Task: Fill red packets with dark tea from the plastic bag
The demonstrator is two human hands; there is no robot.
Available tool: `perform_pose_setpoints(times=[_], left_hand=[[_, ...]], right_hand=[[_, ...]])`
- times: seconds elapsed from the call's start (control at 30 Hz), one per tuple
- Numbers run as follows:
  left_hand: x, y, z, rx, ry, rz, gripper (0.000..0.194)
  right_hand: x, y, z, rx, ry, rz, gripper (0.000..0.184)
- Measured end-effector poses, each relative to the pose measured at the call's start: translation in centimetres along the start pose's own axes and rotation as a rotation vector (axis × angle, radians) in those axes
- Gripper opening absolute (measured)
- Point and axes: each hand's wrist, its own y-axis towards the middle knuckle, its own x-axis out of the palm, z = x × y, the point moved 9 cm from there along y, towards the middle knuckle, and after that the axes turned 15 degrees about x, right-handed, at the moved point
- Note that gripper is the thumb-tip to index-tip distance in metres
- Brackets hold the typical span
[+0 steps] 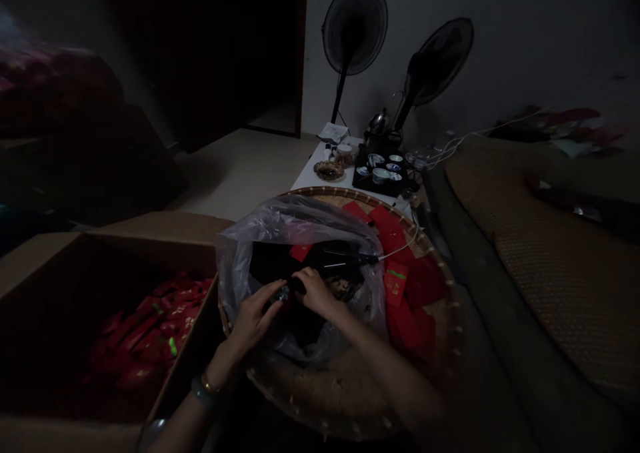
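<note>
translucent, crinkled plastic forms a wide-mouthed bag in the head view, sitting in a round, shallow, woven bamboo tray. the left hand curls thumb and fingers about a small, dark, glinting thing, which looks pinched at the fingertips, over the bag's mouth. just beside it, the right hand has bent fingers, with the thumb near the forefinger; whether they pinch anything, i cannot tell in this dimness.

the glinting thing looks slick and small, so a loose pinch could drop it among the dark contents of the bag, where poor light would hide it. the bag's wall is limp and could fold inward over the fingers if a wrist brushes it. a slim, black, rod-like device lies across the bag's far side; a tug on its thin white cord could drag it and the plastic along.

flat, smooth red paper envelopes overlap along the tray's right side and could slide if the tray is tipped. at left, a brown cardboard box with straight walls holds glossy red packets. a rounded green bangle circles the left wrist.
</note>
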Motion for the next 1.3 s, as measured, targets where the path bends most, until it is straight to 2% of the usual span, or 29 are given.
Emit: perform_pose_setpoints(times=[0.07, 0.1, 0.13, 0.27, 0.33, 0.4, 0.53, 0.63, 0.73, 0.83, 0.93, 1.03, 1.1, 1.17, 1.3], left_hand=[[-0.2, 0.0, -0.3, -0.045, -0.029, 0.029, 0.037], [-0.3, 0.0, -0.5, -0.065, -0.041, 0.048, 0.037], [-0.4, 0.0, -0.6, -0.084, -0.049, 0.065, 0.037], [-0.9, 0.3, -0.8, -0.125, -0.057, 0.118, 0.032], [-1.1, 0.4, -0.9, -0.144, -0.057, 0.125, 0.029], [-1.4, 0.4, -1.2, -0.168, -0.05, 0.121, 0.029], [-1.9, 0.1, -2.4, -0.242, -0.011, 0.094, 0.031], [-2.2, -0.4, -3.2, -0.291, 0.018, 0.084, 0.034], [-2.3, -0.5, -3.5, -0.314, 0.035, 0.06, 0.036], [-2.2, -0.4, -3.5, -0.317, 0.047, 0.042, 0.037], [-2.1, 0.1, -3.3, -0.272, 0.045, 0.041, 0.034], [-2.1, 0.4, -3.1, -0.234, 0.052, 0.038, 0.033], [-2.1, 0.4, -3.2, -0.241, 0.063, 0.041, 0.033], [-2.1, 0.4, -3.3, -0.255, 0.061, 0.044, 0.033], [-2.2, 0.6, -3.1, -0.268, 0.017, 0.05, 0.033]], right_hand=[[0.5, 0.1, -0.9, -0.026, -0.047, -0.054, 0.071], [0.8, 0.1, -1.1, -0.033, -0.072, -0.08, 0.078], [1.0, 0.1, -1.1, -0.035, -0.092, -0.096, 0.075], [0.7, 0.3, -0.4, -0.031, -0.112, -0.061, 0.035], [0.5, 0.3, 0.2, -0.016, -0.074, -0.039, 0.026], [0.3, 0.3, 0.9, 0.002, -0.019, -0.016, 0.024], [0.4, 0.1, 1.6, 0.009, 0.008, -0.021, 0.037], [0.0, 0.0, 1.8, 0.021, 0.109, -0.026, 0.03], [-1.5, 0.2, 2.7, 0.1, 0.37, 0.047, 0.023], [-2.0, 0.1, 4.8, 0.288, 0.817, 0.059, 0.028], [-0.5, -0.5, 5.9, 0.482, 1.368, -0.094, 0.038], [0.9, -1.5, 5.0, 0.603, 1.793, -0.308, 0.028], [1.2, -2.0, 4.4, 0.664, 1.95, -0.382, 0.026], [1.1, -2.4, 3.9, 0.704, 2.026, -0.396, 0.028], [0.4, -2.5, 2.9, 0.655, 2.048, -0.416, 0.027]])
